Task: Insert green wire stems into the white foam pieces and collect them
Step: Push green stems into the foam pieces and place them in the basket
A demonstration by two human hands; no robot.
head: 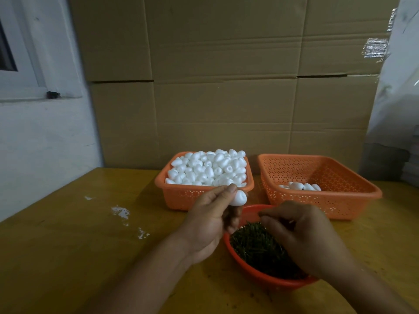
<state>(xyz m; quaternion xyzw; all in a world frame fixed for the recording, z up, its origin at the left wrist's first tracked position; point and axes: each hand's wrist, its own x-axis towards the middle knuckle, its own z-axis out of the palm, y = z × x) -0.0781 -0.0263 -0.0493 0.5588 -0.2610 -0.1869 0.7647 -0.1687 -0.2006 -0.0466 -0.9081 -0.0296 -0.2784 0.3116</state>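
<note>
My left hand (212, 219) pinches a white foam piece (306, 198) between thumb and fingers, above the near rim of the left basket. My right hand (301, 234) hovers over a red bowl (260, 276) heaped with green wire stems (254, 242); its fingers are curled together as in a pinch, but whether a stem is between them I cannot tell. An orange basket (181, 196) piled with white foam pieces (208, 167) stands behind the bowl. To its right, another orange basket (340, 200) holds several foam pieces (300, 186).
All of this stands on a wooden table (79, 245). White foam crumbs (121, 211) lie scattered on its left part. Stacked cardboard boxes (226, 87) form a wall right behind the baskets. A white wall with a window frame (34, 75) is at the left.
</note>
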